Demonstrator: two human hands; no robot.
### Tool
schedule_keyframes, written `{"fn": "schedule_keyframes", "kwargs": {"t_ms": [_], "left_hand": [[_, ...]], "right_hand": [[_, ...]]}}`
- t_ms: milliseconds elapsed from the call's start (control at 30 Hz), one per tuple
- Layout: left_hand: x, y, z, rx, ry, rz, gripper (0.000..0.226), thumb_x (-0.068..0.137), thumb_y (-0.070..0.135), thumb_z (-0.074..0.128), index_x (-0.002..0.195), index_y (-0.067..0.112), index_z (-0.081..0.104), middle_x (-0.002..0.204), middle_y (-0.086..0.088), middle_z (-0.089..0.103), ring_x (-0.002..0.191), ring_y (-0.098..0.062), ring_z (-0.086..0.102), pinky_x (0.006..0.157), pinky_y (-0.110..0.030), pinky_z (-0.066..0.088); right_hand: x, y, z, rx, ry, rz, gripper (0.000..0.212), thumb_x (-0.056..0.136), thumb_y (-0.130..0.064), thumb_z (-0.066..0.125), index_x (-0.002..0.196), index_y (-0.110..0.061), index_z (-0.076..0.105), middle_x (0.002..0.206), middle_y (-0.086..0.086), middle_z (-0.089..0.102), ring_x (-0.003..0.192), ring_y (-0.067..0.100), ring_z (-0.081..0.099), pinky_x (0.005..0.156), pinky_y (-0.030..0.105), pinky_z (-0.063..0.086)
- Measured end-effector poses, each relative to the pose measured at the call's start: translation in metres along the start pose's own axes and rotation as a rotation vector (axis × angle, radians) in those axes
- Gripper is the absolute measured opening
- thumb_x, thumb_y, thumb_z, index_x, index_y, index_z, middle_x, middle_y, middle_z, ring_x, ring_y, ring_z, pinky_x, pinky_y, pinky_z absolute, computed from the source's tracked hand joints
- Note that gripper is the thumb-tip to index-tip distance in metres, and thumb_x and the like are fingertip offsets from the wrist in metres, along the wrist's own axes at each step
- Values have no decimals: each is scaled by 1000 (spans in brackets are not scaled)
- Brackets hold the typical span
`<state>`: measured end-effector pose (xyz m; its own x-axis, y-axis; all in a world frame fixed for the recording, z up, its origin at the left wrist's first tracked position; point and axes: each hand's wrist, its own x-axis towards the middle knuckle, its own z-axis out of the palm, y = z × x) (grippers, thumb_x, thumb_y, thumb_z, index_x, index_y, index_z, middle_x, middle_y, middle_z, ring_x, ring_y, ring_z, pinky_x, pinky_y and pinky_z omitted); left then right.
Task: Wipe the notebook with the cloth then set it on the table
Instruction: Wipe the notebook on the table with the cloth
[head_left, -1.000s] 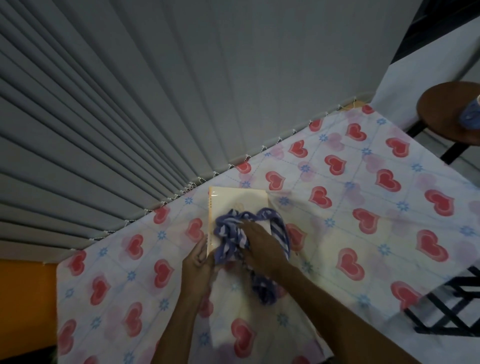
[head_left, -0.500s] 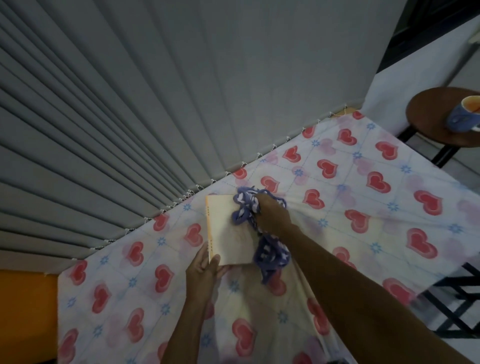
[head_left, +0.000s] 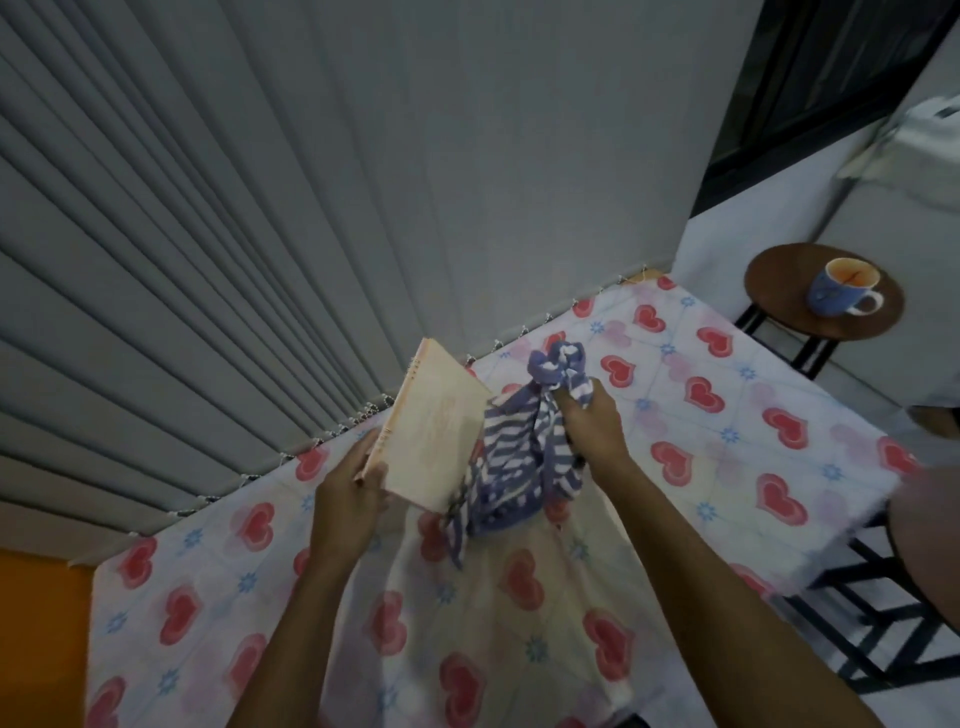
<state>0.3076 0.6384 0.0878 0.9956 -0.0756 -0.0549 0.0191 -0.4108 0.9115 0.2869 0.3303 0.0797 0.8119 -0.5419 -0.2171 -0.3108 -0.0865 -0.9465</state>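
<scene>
From the head view, my left hand (head_left: 349, 501) has lifted the notebook (head_left: 435, 434) clear of the table (head_left: 727, 467); a second ago it lay flat near the far edge, and now it stands tilted above that edge, pinched by its near spine corner. My right hand (head_left: 592, 423) has pulled away and clenches the striped cloth (head_left: 519, 457), which hangs against the cover's right edge. I judge the wiping nearly done, setting down next. The notebook's underside and my fingertips are hidden.

Grey blinds (head_left: 260, 208) behind; round stool (head_left: 779, 306) right.
</scene>
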Motion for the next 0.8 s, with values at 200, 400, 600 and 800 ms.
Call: {"fn": "schedule_keyframes", "kwargs": {"t_ms": [200,400,600,800], "left_hand": [[-7,-8,9,69,50,-3,49,98,36,49,145,23,55,139,-10,62,121,-32,63,94,-56,57],[-6,-9,8,-337,148,-242,36,102,13,53,135,27,62,137,-9,62,115,-34,65,91,-61,57],[-2,-1,-19,-315,228,-211,36,101,11,51,129,28,64,124,-2,68,111,-27,69,85,-53,60],[-5,-4,-26,-82,144,-116,37,100,9,48,125,27,70,134,-2,65,122,-27,60,102,-58,51]], "right_hand": [[-29,-14,-45,336,10,125,35,98,-35,64,127,-17,66,112,6,77,97,24,74,85,40,60],[-55,-8,-69,346,-26,152,28,98,-25,63,124,-16,68,106,7,79,93,25,76,80,40,61],[-65,4,-85,338,51,174,29,99,-25,62,124,-10,66,111,17,75,93,33,73,84,45,60],[-64,-6,-84,375,57,141,29,99,-25,62,124,-11,67,111,14,76,95,32,74,88,47,60]]}}
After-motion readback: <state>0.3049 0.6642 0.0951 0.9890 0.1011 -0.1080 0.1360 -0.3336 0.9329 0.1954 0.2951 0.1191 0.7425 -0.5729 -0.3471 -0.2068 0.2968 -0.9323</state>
